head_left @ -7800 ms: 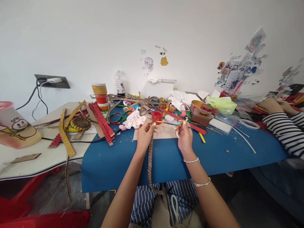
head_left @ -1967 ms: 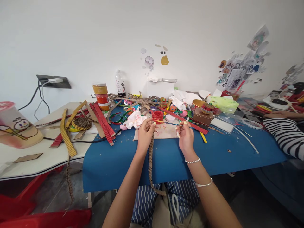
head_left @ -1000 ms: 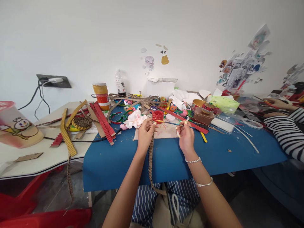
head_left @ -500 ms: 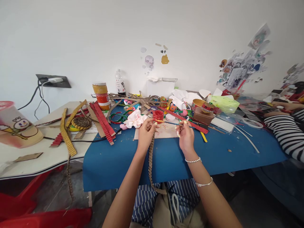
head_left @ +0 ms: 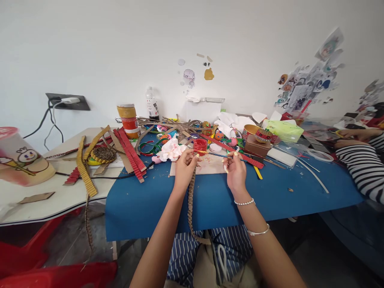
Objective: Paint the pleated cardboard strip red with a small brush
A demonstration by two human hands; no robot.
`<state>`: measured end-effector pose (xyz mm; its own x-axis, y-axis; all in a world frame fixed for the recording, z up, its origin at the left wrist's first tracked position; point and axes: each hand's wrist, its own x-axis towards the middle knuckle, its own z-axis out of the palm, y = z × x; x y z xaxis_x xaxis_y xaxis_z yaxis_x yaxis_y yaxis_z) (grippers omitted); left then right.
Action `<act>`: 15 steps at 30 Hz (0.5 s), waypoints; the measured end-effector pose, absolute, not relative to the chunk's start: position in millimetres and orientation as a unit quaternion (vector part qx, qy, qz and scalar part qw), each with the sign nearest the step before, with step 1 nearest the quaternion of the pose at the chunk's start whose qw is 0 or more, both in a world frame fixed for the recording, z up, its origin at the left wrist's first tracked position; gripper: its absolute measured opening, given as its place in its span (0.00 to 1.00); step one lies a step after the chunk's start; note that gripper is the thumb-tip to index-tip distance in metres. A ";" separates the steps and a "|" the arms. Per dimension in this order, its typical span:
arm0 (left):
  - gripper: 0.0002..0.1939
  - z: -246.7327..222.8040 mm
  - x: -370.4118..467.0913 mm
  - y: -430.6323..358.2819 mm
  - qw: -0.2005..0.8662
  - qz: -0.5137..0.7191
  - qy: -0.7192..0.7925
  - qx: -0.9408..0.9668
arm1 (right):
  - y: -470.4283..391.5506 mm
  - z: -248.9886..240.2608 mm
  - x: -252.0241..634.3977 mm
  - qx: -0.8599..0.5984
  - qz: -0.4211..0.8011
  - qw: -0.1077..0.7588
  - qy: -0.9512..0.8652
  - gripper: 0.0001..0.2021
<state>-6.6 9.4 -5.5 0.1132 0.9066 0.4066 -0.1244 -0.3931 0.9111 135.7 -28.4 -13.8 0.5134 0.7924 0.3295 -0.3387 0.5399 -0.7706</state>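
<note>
Pinched in the fingers of my left hand [head_left: 185, 167] is a long corrugated cardboard strip [head_left: 190, 204], bare brown along its length, hanging over the table edge to my lap. My right hand [head_left: 236, 172] grips a thin blue-handled paintbrush [head_left: 218, 155], held almost level. Its bristle end points left, close to my left fingertips and the strip's upper end; whether they touch is too small to tell. Just behind sits an uncapped jar of red paint [head_left: 200, 145]. Beneath my hands lies a pale board [head_left: 210, 169] marked with red paint.
Crumpled, red-stained tissue [head_left: 171, 149] lies left of the jar. Red corrugated strips [head_left: 128, 154], yellow strips [head_left: 80, 168] and stacked paint jars [head_left: 129, 122] are further left. A brown box [head_left: 257, 147] stands right. A co-worker's striped sleeve [head_left: 358, 164] reaches in at far right.
My hands, the strip and the paintbrush hold almost the same positions. Only a very slight shift of the view shows.
</note>
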 end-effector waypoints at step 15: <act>0.11 -5.7 -6.8 9.1 0.446 0.581 0.333 0.593 | -28.9 -13.4 135.4 -0.335 0.347 0.808 -0.339 0.11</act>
